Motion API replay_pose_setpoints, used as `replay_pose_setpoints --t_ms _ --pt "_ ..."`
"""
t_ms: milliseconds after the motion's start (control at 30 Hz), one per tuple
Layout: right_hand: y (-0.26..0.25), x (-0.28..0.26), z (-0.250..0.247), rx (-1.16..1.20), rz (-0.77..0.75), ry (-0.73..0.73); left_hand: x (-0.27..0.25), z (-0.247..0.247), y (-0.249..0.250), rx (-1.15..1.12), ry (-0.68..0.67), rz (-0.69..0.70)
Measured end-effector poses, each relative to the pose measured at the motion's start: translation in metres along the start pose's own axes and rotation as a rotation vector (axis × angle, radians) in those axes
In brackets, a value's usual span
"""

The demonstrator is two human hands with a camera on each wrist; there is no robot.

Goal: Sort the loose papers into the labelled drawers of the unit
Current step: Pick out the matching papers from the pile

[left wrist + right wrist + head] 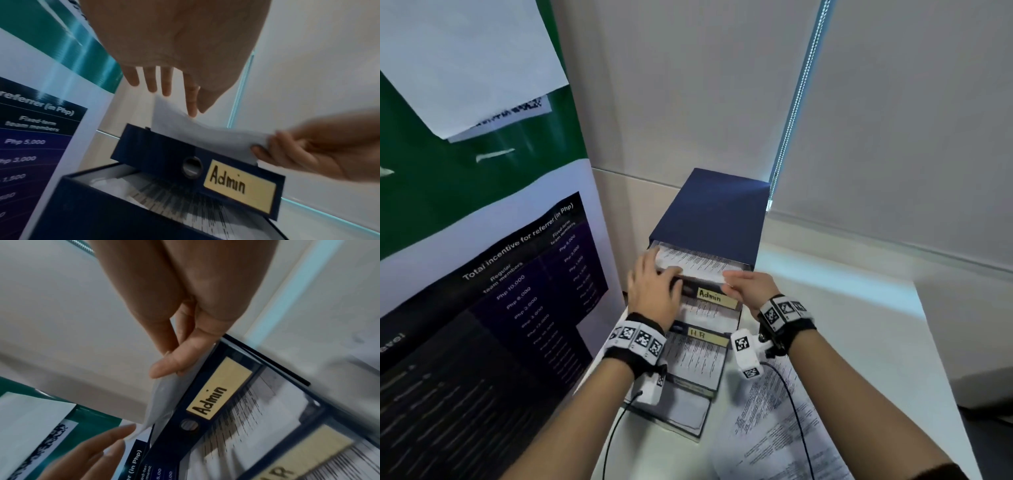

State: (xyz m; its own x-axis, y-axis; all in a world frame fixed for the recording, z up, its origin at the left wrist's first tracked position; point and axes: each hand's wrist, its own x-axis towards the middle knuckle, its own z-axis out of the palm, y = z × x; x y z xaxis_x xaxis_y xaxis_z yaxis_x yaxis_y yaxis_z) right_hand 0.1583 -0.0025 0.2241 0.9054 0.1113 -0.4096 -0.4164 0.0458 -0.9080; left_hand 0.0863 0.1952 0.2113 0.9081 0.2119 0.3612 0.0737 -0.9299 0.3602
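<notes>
The navy drawer unit stands on the white table, its drawers pulled out in steps. A printed sheet lies curved over the top drawer, the one labelled Admin. My left hand rests straight fingers on the sheet's left end; its fingertips touch the paper. My right hand pinches the sheet's right edge between thumb and fingers. The HR drawer below holds printed pages. A third drawer sits lowest.
Loose printed papers lie on the white table right of the unit. A large poster board stands close on the left. A blind cord hangs behind the unit. Wrist-camera cables trail under both forearms.
</notes>
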Motion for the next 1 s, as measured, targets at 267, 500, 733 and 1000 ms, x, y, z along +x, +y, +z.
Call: replay_pose_setpoints --t_ms 267,500,733,1000 --pt "-0.003 0.014 0.000 0.022 -0.063 -0.014 0.025 0.047 0.024 0.140 -0.380 0.068" --pt "0.061 -0.013 -0.130 -0.238 0.008 0.195 0.048 0.056 0.026 0.194 -0.454 0.043" --pt "0.187 -0.083 -0.262 -1.209 0.721 0.213 0.019 0.048 0.109 -0.230 -0.139 0.281" --pt "0.242 -0.118 -0.265 -1.051 0.511 0.318 -0.128 0.157 0.152 -0.349 -0.984 0.239"
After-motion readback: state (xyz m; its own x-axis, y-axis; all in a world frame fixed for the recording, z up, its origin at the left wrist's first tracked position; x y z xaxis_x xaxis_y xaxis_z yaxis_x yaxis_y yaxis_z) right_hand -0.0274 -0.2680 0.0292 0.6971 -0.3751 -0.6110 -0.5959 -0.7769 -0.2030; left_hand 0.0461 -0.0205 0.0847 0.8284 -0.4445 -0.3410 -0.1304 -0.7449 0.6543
